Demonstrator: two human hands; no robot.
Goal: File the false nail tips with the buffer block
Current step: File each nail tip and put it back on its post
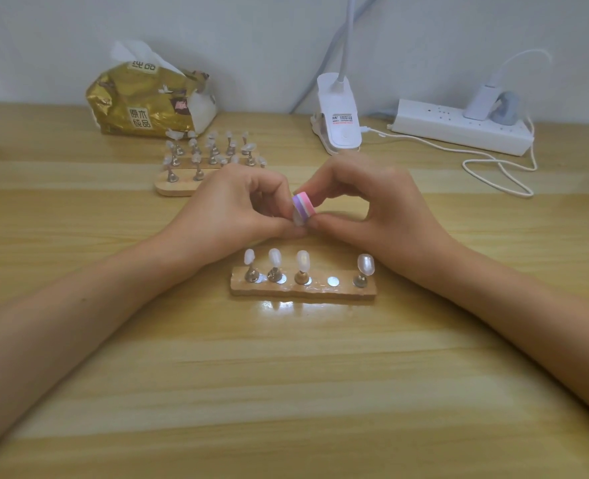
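1. We are working over the middle of the wooden table (286, 375). Our forearms are coming in from the two near corners and our hands are meeting just behind the near holder.
2. Our right hand (372, 209) is pinching the buffer block (304, 205), a small block striped pink, purple and white. The forefinger is curling over its top, the thumb is pressing from below, and the other fingers are curling in behind.
3. Our left hand (231, 209) is curling all its fingers inward. Its thumb and forefinger are pinching a pale, translucent false nail tip (298, 220), which is touching the block's lower left face. We cannot tell what lies deeper inside those fingers.
4. Just nearer to us, a wooden holder strip (303, 293) is lying crosswise.
   - It is carrying four standing nail tips (274, 256), upright on small metal stands: three toward its left end and one at its right end.
   - A bare magnet disc (333, 281) is showing between the third and the fourth.
5. Toward the far edge, left of centre, a second wooden holder (174, 189) is standing crowded with more tips, partly behind our left hand.
6. Along the far edge, a gold tissue pack (144, 98) is sitting at the left and a white clip lamp (339, 112) near the middle. A white power strip (459, 127) is lying toward the far right corner, with a white cable (493, 167) looping in front of it.
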